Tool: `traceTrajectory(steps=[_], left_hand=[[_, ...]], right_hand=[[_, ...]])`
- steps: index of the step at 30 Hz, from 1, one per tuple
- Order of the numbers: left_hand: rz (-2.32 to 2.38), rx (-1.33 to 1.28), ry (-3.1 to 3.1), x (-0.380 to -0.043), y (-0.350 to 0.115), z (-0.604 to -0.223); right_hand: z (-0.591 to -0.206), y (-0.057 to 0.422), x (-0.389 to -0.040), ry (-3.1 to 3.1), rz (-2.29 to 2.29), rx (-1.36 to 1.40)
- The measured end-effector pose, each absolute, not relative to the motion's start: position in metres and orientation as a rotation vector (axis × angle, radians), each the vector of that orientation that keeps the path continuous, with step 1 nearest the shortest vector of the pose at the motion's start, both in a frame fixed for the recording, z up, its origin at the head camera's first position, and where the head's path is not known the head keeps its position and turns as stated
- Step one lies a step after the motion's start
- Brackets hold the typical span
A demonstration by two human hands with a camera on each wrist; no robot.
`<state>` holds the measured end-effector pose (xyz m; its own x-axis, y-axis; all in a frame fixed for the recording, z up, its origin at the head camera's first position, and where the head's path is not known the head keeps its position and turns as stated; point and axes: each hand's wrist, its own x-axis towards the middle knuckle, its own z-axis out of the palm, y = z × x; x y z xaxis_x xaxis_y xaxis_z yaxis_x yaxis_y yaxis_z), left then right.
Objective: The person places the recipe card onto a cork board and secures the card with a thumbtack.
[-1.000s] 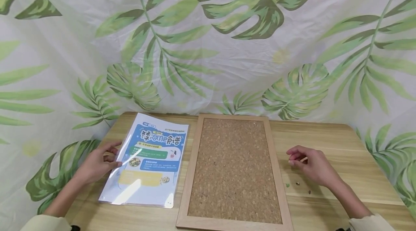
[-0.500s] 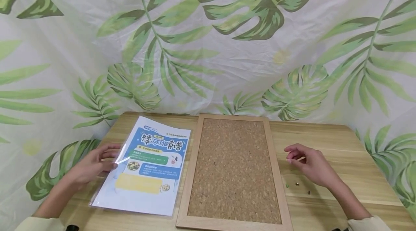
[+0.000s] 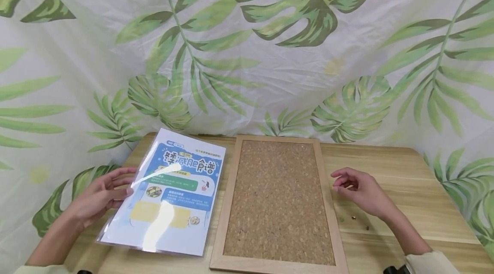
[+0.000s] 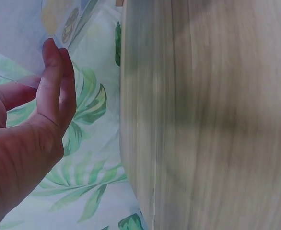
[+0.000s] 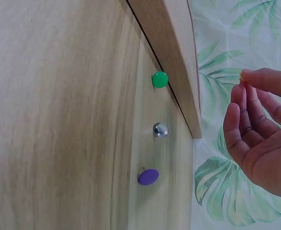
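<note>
My left hand (image 3: 102, 197) pinches the left edge of a printed poster sheet (image 3: 175, 235) in a clear glossy sleeve, thumb on top. The sheet slants above the table, a bright glare across it; its see-through edge also shows in the left wrist view. To its right lies a wood-framed cork board (image 3: 283, 205). Off the board's right side, my right hand (image 3: 360, 190) hovers with thumb and forefinger pinched together. Between those fingertips a bit of yellow shows in the right wrist view, like a yellow thumbtack (image 5: 243, 75), mostly hidden.
On the wooden table (image 3: 401, 179), right of the board, lie a green thumbtack (image 5: 160, 79), a silver thumbtack (image 5: 160, 130) and a purple thumbtack (image 5: 148, 177). A leaf-patterned cloth (image 3: 247, 59) hangs behind the table and along its sides.
The left hand has moved left with the sheet, whose lower left corner has swung left and nearer me. The right hand has shifted slightly left towards the board.
</note>
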<state>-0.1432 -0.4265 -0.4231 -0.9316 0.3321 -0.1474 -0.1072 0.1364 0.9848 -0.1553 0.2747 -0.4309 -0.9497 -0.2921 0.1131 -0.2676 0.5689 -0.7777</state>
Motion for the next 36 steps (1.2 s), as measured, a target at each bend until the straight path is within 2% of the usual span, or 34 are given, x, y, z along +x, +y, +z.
traceTrajectory(steps=[10, 22, 36], left_hand=[[2.069, 0.165, 1.93, -0.151, -0.402, -0.425], [2.085, -0.017, 1.925, -0.165, -0.327, -0.423], [1.981, -0.034, 1.965, -0.174, -0.251, -0.427]], right_hand=[[-0.432, 0.27, -0.16, 2.68, -1.417, -0.447], [-0.431, 0.265, -0.163, 2.633, -1.467, -0.447], [-0.429, 0.258, -0.165, 2.645, -1.48, -0.46]])
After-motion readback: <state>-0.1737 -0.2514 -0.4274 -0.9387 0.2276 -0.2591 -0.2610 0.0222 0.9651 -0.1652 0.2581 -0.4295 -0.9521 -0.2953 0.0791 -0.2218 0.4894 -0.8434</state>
